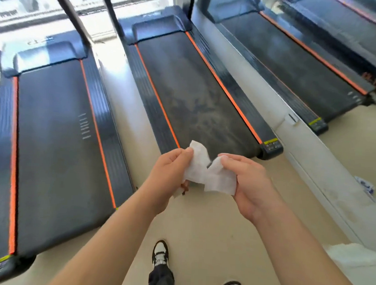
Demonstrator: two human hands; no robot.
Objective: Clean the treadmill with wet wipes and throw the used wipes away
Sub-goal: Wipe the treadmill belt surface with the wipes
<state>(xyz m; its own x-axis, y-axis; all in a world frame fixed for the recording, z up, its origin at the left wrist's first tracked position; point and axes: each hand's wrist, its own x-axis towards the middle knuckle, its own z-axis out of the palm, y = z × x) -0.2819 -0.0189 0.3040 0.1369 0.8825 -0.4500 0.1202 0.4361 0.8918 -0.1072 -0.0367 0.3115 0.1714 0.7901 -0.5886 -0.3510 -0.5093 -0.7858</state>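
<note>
Gripping wipe (199, 173) — left hand (170, 176), right hand (250, 182) both | treadmill belt (196, 88) smudged | beige floor (210, 230) — mirror (318, 51) right

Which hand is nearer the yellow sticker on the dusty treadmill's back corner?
Right. The right hand is below-left of the yellow sticker; the left hand lies farther left, across the wet wipe.

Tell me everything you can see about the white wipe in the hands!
The wipe is a thin, soft-looking white sheet, crumpled and only partly opened, with a deep fold dipping in its middle. No dark smudges show on the side we see. It hangs in the air, not touching the treadmill in front or the floor. The left hand pinches one raised corner, and the right hand grips the other end in curled fingers.
</note>
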